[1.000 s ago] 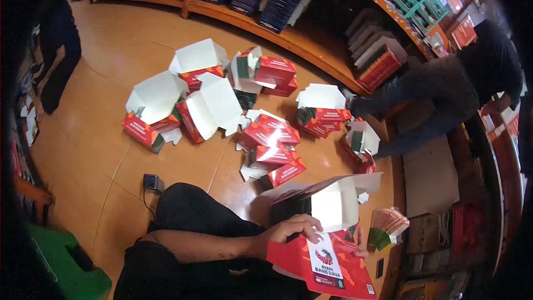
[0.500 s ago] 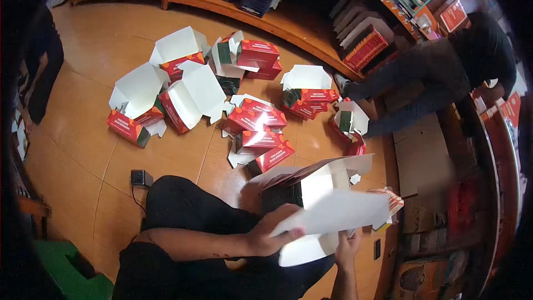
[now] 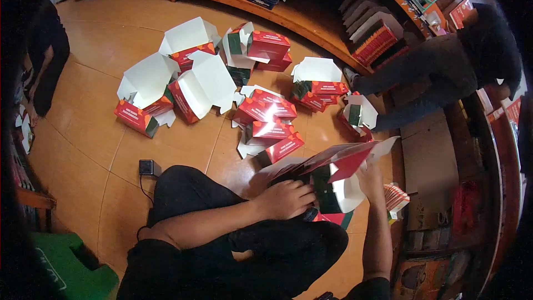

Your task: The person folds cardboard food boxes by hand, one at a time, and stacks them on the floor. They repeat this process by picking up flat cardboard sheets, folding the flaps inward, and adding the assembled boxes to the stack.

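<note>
A partly folded carton (image 3: 325, 189), red and dark green outside and white inside, is over my lap with its flaps raised. My right hand (image 3: 369, 180) grips its far right side, the fingertips partly hidden by a red flap. My left hand (image 3: 286, 199) lies at the carton's dark left edge, palm down, fingers curled close together. A small black thing (image 3: 312, 214) shows beside those fingertips; what they hold is hidden, and I cannot tell what it is. Flat red cardboard (image 3: 294, 168) extends behind the carton.
Folded red cartons (image 3: 266, 108) with white insides lie in a group on the tiled floor (image 3: 83, 150). A black cube with a cable (image 3: 149, 168) sits by my knee. Another person (image 3: 427, 72) leans at the right shelves; a seated person's leg (image 3: 50, 72) is at far left.
The white panel that was spread between my hands has swung away, and the carton is now standing folded. My left hand moved to its left edge; my right hand rose to its far side.
</note>
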`<state>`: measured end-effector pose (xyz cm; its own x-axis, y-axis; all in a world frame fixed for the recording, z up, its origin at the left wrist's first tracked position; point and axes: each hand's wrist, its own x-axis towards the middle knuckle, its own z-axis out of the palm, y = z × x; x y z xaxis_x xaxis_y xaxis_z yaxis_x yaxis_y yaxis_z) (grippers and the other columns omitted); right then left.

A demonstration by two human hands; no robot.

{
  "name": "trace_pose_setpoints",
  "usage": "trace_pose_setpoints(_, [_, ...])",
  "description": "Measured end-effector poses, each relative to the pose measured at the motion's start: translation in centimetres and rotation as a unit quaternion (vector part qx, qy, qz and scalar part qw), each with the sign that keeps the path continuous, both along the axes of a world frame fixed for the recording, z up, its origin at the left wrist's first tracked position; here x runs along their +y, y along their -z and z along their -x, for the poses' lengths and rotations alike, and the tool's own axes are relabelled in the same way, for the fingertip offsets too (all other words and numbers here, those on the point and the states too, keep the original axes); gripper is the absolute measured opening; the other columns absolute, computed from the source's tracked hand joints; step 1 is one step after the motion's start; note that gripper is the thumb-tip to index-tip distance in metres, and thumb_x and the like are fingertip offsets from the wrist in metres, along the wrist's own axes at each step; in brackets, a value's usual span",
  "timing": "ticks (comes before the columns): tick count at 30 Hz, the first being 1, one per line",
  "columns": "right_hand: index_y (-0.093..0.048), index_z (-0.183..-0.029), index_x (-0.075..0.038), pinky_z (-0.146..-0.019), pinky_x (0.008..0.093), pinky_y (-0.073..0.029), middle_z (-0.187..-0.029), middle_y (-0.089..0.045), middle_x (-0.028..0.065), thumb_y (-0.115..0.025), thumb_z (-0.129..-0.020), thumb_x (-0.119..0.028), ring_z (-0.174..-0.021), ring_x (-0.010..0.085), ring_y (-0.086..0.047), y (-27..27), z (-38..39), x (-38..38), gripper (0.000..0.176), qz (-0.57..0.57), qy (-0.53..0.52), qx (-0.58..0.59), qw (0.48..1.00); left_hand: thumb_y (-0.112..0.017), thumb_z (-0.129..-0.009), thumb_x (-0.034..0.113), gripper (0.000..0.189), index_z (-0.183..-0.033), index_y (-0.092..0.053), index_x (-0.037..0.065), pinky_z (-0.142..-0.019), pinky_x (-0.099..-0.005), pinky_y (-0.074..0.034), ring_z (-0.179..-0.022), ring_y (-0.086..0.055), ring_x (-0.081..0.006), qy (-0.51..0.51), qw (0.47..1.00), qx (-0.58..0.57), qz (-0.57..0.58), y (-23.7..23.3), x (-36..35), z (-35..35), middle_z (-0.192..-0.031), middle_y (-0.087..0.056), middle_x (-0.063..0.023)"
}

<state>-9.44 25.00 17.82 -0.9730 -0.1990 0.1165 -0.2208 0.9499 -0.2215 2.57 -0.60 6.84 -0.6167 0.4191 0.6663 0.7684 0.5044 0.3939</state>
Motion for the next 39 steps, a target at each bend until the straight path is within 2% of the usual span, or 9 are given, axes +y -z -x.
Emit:
trace_pose_setpoints(9, [-0.045, -0.128, 0.004, -0.083, 0.0519, -0.048, -0.103, -0.063, 0.034, -0.066, -0.084, -0.012, -0.098, 0.0493, -0.061, 1.9, -1.5, 1.3, 0.051, -0.067, 0.04, 0.015, 0.997, -0.067, -0.081, 0.021, 0.018, -0.09, -0.061, 0.007, -0.075, -0.0351, -0.048, -0.083, -0.057, -0.0243, 0.024, 0.998, 0.009, -0.056, 0.0, 0.4, 1.0, -0.093, -0.055, -0.0059])
trace_pose_setpoints(19, [-0.045, -0.129, 0.005, -0.084, 0.051, -0.049, -0.108, -0.062, 0.0338, -0.064, -0.086, -0.013, -0.099, 0.0487, -0.061, 2.2, -1.2, 0.3, 0.05, -0.036, 0.066, 0.01, 0.997, -0.074, -0.08, 0.029, 0.023, -0.083, -0.064, 0.008, -0.07, -0.0341, -0.051, -0.079, -0.059, -0.0226, 0.045, 0.992, 0.01, -0.116, -0.6, 0.1, 1.1, -0.084, -0.061, -0.005])
trace_pose_setpoints(22, [-0.047, -0.124, 0.005, -0.084, 0.0498, -0.049, -0.109, -0.062, 0.0329, -0.063, -0.086, -0.012, -0.099, 0.047, -0.062, 1.5, -2.1, -0.3, 0.045, -0.042, 0.112, -0.029, 0.992, -0.075, -0.078, 0.03, 0.023, -0.081, -0.065, 0.009, -0.071, -0.0333, -0.051, -0.079, -0.059, -0.021, 0.035, 0.994, 0.012, -0.102, -0.5, 0.5, 0.9, -0.084, -0.061, -0.0033])
trace_pose_setpoints(25, [-0.054, -0.114, 0.004, -0.082, 0.0454, -0.049, -0.102, -0.065, 0.0281, -0.063, -0.086, -0.014, -0.095, 0.0428, -0.063, 1.7, -4.0, -0.1, 0.035, 0.109, 0.103, 0.049, 0.987, -0.076, -0.077, 0.029, 0.021, -0.081, -0.066, 0.01, -0.07, -0.0325, -0.051, -0.079, -0.059, -0.0197, 0.022, 0.994, 0.005, -0.106, -0.3, 0.6, 0.7, -0.084, -0.062, -0.0019])
trace_pose_setpoints(27, [-0.058, -0.103, 0.001, -0.079, 0.0403, -0.047, -0.094, -0.063, 0.0201, -0.065, -0.085, -0.016, -0.09, 0.0367, -0.06, 2.0, -7.7, -0.5, 0.026, 0.221, 0.043, 0.186, 0.956, -0.075, -0.077, 0.028, 0.02, -0.08, -0.066, 0.01, -0.069, -0.0321, -0.051, -0.079, -0.059, -0.0192, 0.011, 0.993, 0.004, -0.121, -0.2, 0.6, 0.9, -0.084, -0.062, -0.0013])
trace_pose_setpoints(29, [-0.06, -0.096, -0.002, -0.082, 0.0373, -0.043, -0.091, -0.06, 0.014, -0.068, -0.083, -0.018, -0.088, 0.0313, -0.056, 2.9, -11.7, -2.0, 0.022, 0.265, -0.135, 0.173, 0.939, -0.075, -0.077, 0.027, 0.02, -0.079, -0.066, 0.01, -0.069, -0.0316, -0.05, -0.078, -0.059, -0.0196, 0.024, 0.991, 0.021, -0.13, -0.1, 0.6, 1.1, -0.083, -0.061, -0.0015])
trace_pose_setpoints(30, [-0.06, -0.091, -0.003, -0.085, 0.0393, -0.041, -0.091, -0.06, 0.0137, -0.072, -0.08, -0.019, -0.088, 0.0325, -0.056, 1.6, -13.0, -4.4, 0.023, 0.137, -0.194, 0.182, 0.954, -0.075, -0.077, 0.027, 0.02, -0.079, -0.066, 0.01, -0.069, -0.0316, -0.05, -0.078, -0.059, -0.0196, 0.026, 0.991, 0.018, -0.129, 0.0, 0.6, 1.2, -0.083, -0.061, -0.0015])
trace_pose_setpoints(34, [-0.062, -0.085, -0.003, -0.081, 0.0402, -0.04, -0.083, -0.062, 0.0096, -0.075, -0.076, -0.011, -0.083, 0.0282, -0.06, 2.7, -14.1, -6.0, 0.018, 0.014, -0.163, 0.134, 0.977, -0.074, -0.079, 0.026, 0.02, -0.08, -0.067, 0.008, -0.068, -0.0326, -0.051, -0.075, -0.059, -0.0212, 0.046, 0.99, 0.014, -0.135, -0.4, 0.3, 1.2, -0.083, -0.061, -0.003])
trace_pose_setpoints(39, [-0.061, -0.085, -0.003, -0.077, 0.0401, -0.04, -0.079, -0.062, 0.0091, -0.074, -0.076, -0.009, -0.079, 0.0274, -0.06, 3.3, -14.4, -6.8, 0.016, 0.031, -0.15, 0.166, 0.974, -0.073, -0.081, 0.027, 0.019, -0.08, -0.067, 0.009, -0.065, -0.0328, -0.05, -0.074, -0.059, -0.0217, 0.089, 0.986, 0.044, -0.136, 0.5, 0.1, 1.8, -0.085, -0.062, -0.0039])
